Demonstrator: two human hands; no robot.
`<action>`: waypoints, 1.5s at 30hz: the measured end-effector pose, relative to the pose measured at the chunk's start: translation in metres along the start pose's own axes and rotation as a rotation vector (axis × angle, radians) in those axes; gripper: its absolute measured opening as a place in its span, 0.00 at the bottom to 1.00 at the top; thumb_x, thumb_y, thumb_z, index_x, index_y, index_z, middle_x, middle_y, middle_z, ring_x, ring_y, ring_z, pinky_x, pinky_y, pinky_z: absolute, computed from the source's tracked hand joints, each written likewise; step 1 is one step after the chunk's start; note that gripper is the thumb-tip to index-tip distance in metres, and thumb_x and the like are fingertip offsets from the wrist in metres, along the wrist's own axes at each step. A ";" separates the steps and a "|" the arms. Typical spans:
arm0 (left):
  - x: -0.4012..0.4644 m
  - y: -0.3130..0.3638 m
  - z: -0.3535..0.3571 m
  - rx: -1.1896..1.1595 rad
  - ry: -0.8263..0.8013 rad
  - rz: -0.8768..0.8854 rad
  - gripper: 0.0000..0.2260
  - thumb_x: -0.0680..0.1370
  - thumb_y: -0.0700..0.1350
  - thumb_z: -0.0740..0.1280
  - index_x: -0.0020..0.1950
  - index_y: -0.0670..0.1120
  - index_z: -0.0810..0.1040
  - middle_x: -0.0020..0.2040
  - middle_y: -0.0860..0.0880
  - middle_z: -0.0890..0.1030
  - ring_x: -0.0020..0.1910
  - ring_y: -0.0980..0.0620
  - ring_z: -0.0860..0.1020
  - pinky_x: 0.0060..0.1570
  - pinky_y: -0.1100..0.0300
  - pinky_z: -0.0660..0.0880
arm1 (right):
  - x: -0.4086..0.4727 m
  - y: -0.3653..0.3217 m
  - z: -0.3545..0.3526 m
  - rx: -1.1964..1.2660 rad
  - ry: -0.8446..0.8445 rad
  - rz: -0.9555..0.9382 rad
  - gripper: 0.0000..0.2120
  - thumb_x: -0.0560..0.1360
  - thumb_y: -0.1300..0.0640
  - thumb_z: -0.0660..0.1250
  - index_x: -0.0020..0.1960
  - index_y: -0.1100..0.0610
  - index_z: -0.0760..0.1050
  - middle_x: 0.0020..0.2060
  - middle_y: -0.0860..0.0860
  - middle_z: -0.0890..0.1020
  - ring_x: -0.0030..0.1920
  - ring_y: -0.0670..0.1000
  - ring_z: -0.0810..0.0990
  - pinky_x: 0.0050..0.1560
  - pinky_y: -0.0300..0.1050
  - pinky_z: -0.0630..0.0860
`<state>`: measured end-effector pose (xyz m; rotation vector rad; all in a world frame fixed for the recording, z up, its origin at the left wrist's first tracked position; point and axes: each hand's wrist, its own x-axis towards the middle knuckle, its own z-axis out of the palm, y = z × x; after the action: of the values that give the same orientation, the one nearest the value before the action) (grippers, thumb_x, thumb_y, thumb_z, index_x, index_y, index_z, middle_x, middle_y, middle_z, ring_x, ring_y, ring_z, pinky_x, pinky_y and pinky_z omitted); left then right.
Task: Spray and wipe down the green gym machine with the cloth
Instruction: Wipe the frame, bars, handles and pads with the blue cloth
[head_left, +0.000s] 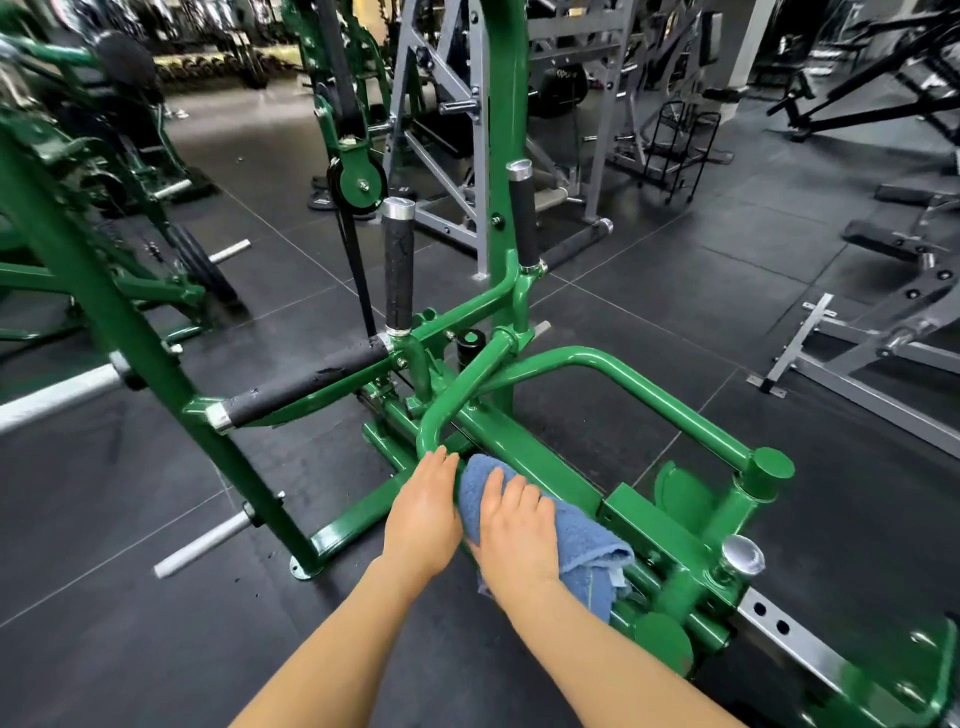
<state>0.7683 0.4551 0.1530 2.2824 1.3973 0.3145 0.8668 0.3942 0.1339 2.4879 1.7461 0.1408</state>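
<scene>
The big green-painted steel gym machine (545, 467) is spreading out around both hands, its low central beam running directly under the grip and away towards the upright post beyond the fingertips. It is looking rigid and heavy — nothing here is going to shift under pressure, though the gloss paint will probably be slick once wet. Just past the fingers, a curved green tube (587, 358) is looping over the beam, with two black foam-sleeved handles (399, 270) standing further ahead and above.

Under the palm, the folded blue terry cloth (576, 530) is lying draped over the beam, its loose end trailing back towards the wrist side. It is soft and light, likely to bunch or slide, so I would judge it best held flat from above with the whole palm rather than pinched at a corner.

The right hand (514, 525) is pressing down on the cloth with fingers fairly straight and spread slightly, not curling round it as far as can be seen. The left hand (423, 512) is sitting immediately beside it, fingers extended together, tips touching the green tube where it bends down to the beam — holding nothing.

No spray bottle is showing anywhere near the hands.
</scene>
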 end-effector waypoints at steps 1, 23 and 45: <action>0.004 -0.001 -0.002 -0.007 -0.005 -0.005 0.26 0.81 0.41 0.56 0.79 0.44 0.55 0.79 0.47 0.54 0.78 0.51 0.52 0.74 0.61 0.51 | 0.005 -0.005 -0.002 -0.006 -0.033 -0.002 0.43 0.58 0.37 0.76 0.64 0.63 0.76 0.46 0.61 0.80 0.43 0.58 0.79 0.41 0.51 0.74; 0.076 -0.036 -0.052 -0.013 0.021 0.019 0.23 0.77 0.38 0.56 0.72 0.50 0.69 0.67 0.50 0.74 0.65 0.48 0.72 0.59 0.54 0.71 | 0.080 -0.031 -0.015 0.315 -0.032 -0.020 0.25 0.79 0.36 0.48 0.58 0.57 0.67 0.51 0.53 0.79 0.51 0.54 0.78 0.43 0.47 0.68; 0.113 0.017 0.011 0.483 -0.492 0.156 0.12 0.76 0.40 0.59 0.55 0.41 0.78 0.57 0.42 0.78 0.56 0.41 0.78 0.53 0.51 0.75 | 0.101 0.085 0.004 0.544 -0.203 0.371 0.28 0.78 0.37 0.57 0.64 0.60 0.66 0.58 0.57 0.78 0.56 0.58 0.77 0.47 0.48 0.71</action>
<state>0.8386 0.5456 0.1474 2.6022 1.1203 -0.5676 0.9811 0.4604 0.1433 3.0398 1.3601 -0.6203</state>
